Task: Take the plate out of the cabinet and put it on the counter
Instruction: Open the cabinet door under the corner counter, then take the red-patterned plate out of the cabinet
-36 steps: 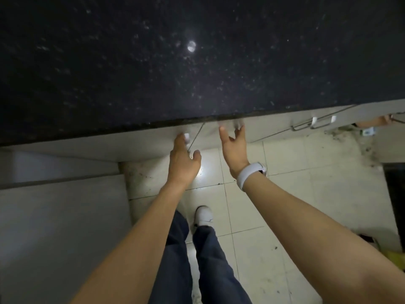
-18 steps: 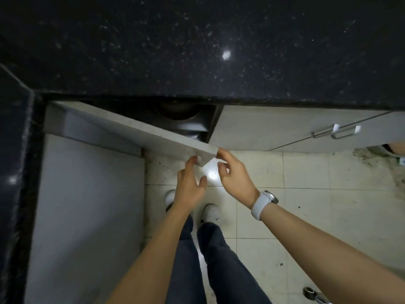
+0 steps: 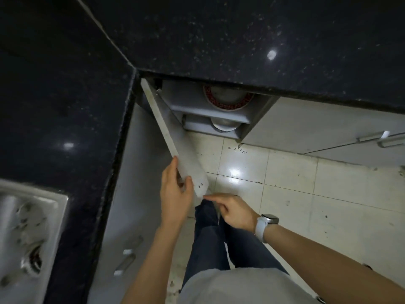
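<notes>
Left hand (image 3: 173, 194): fingers grasping the grey cabinet door (image 3: 175, 148) at its free edge.
Right hand (image 3: 234, 210): fingers loosely curled, holding nothing.
Round red-rimmed plate (image 3: 228, 98): upper shelf, under the black speckled tabletop (image 3: 219, 36) edge.
Writing: none readable.

Bare forearms, white-strapped wristwatch (image 3: 264, 224), dark blue trousers (image 3: 210, 240), light grey shirt (image 3: 241, 286)

Dim overall; overhead lights glint on the dark counter (image 3: 241, 36) and glare off the floor tiles (image 3: 234, 173). The sink (image 3: 28, 233) looks blurred, perhaps from motion, and edges bow.
</notes>
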Demonstrator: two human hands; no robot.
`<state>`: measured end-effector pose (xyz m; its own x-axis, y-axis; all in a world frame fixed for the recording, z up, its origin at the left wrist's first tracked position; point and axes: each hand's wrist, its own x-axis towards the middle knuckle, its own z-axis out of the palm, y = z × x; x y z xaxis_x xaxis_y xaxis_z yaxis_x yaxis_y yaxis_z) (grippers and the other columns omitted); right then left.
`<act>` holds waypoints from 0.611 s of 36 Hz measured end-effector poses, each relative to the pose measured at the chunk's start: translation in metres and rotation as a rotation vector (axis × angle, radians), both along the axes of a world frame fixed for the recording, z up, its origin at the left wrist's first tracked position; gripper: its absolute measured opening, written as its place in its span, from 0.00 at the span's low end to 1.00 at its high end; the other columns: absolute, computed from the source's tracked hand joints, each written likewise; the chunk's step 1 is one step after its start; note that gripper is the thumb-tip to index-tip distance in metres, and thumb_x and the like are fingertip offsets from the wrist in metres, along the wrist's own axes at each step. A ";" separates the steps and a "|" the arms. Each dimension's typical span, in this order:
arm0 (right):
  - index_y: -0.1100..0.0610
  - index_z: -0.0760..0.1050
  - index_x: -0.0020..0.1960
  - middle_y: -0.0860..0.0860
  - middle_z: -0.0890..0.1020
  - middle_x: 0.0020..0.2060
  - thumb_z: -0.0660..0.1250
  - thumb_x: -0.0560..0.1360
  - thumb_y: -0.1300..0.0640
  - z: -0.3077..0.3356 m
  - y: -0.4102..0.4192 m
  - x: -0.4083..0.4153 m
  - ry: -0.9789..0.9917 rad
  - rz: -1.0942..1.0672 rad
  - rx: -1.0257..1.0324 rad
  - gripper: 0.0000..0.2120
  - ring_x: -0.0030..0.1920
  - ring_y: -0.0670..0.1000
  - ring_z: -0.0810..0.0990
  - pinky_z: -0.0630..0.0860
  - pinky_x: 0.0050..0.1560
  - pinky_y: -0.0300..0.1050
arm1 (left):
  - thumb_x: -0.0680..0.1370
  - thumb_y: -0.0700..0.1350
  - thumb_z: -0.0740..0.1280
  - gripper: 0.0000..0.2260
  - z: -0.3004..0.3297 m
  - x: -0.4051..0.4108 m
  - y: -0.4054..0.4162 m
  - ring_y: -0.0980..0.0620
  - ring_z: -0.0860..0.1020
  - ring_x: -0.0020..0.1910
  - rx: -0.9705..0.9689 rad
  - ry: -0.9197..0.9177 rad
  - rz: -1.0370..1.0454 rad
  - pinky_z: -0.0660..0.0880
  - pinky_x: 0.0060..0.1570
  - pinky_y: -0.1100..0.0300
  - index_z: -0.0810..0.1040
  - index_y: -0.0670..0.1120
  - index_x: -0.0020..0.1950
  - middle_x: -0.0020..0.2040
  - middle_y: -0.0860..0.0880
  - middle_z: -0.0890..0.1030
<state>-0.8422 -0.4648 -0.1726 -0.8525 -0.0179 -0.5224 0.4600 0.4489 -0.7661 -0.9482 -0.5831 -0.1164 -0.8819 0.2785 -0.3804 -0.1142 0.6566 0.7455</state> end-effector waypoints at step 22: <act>0.60 0.75 0.57 0.57 0.82 0.51 0.55 0.76 0.65 -0.026 0.049 -0.049 -0.077 -0.550 0.048 0.14 0.50 0.51 0.77 0.71 0.53 0.41 | 0.75 0.40 0.61 0.25 -0.038 -0.020 0.032 0.39 0.55 0.75 -0.390 0.290 -0.318 0.50 0.73 0.43 0.59 0.44 0.72 0.75 0.39 0.60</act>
